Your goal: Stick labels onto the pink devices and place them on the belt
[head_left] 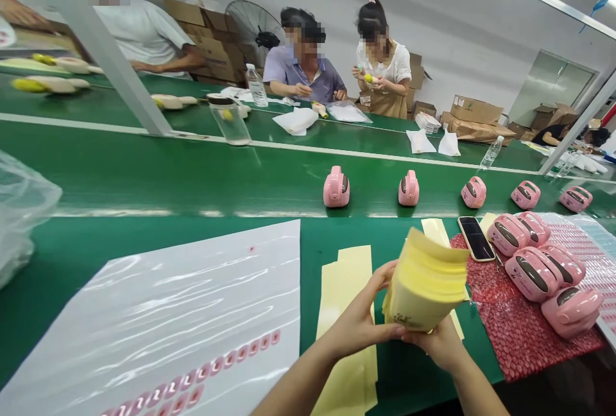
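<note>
Both my hands hold a thick stack of pale yellow paper sheets [426, 281] upright above the green table [192, 242]. My left hand [360, 320] grips the stack's left side and lower edge, fingers closed round it. My right hand [440, 342] supports it from below, fingers wrapped under the bottom. Loose yellow backing strips [344, 287] lie flat on the table under and left of my hands. A clear plastic sheet [192, 313] carrying a row of small pink stickers [212, 368] lies at the left.
Several pink devices [534, 271] rest on red bubble wrap [520, 332] at right, next to a phone [475, 238]. More pink devices [336, 187] stand spaced along the conveyor belt. Across it, three people work among bags, bottles and a jar [231, 119]. A plastic bag [19, 210] sits far left.
</note>
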Available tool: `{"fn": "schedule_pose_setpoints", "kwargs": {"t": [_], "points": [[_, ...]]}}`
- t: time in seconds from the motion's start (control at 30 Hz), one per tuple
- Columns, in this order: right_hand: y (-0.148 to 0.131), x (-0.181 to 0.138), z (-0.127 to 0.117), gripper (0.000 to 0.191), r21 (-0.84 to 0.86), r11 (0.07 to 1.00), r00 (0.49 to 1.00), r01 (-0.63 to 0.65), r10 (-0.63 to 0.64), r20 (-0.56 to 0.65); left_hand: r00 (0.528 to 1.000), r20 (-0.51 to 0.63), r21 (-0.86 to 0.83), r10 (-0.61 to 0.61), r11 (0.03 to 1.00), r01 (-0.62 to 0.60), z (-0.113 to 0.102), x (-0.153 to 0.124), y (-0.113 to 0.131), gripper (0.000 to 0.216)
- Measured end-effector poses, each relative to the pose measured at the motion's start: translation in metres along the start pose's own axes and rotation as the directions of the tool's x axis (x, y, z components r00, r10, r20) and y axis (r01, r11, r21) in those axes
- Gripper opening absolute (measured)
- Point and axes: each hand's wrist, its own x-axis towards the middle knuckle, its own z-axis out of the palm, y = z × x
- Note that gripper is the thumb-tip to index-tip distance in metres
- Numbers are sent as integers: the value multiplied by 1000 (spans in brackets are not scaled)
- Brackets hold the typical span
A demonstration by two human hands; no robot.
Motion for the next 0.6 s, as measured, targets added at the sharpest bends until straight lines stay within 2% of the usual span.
{"fn": "schedule_pose_setpoints", "kwargs": {"t": [0.13,0.3,0.47,0.6], "points": [[-3,2,4,41,-21,1000,998,16,-15,53,984,-168,-80,-53,996,40,21,1,-8,83],[8,3,2,46,-19,999,999,33,-32,9,942,-322,-60,-96,995,80,42,0,-35,82],[25,9,1,57,-17,998,997,60,-61,-40,936,-340,5,-90,995,97,39,0,-61,78],[19,16,0,64,54,998,996,43,-39,-86,928,-357,15,-104,993,117,33,8,-53,57]]}}
